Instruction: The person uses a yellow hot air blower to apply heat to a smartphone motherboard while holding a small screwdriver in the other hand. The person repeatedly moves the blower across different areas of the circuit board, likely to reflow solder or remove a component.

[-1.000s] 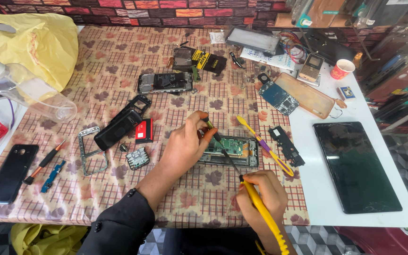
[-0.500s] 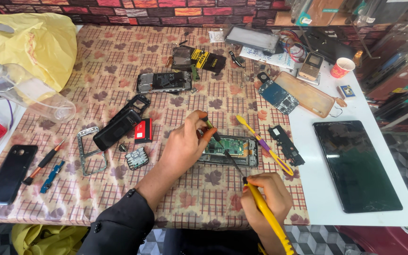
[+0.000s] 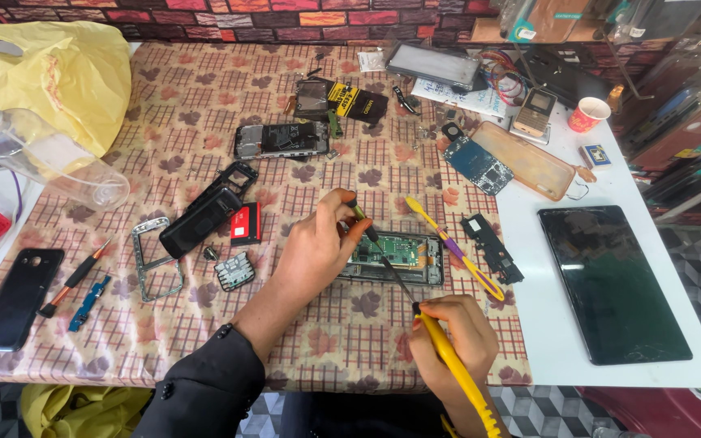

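Left hand: the left hand (image 3: 314, 247) is closed in a pinch on a thin green-tipped tool (image 3: 364, 224), held over the left end of the opened phone (image 3: 395, 258).
Right hand: the right hand (image 3: 452, 337) is clamped on a yellow-handled soldering iron (image 3: 448, 357), whose dark shaft is angled up and left to the phone's board.
Opened phone: it is laid flat on the patterned cloth of the counter (image 3: 204, 105), between the two hands, with its green circuit board exposed.
Yellow and purple tool: a yellow and purple tool (image 3: 452, 247) is laid just right of the opened phone.
Left of the hands: a black phone frame (image 3: 204, 212), a red battery (image 3: 247, 225) and a small keypad part (image 3: 235, 271) are seen close together.
Far left: a black phone (image 3: 18, 297) and a red-handled screwdriver (image 3: 75, 278) are placed near the counter edge.
Right side: a dark tablet (image 3: 614, 280) is laid on the white part of the counter, well apart from the hands.
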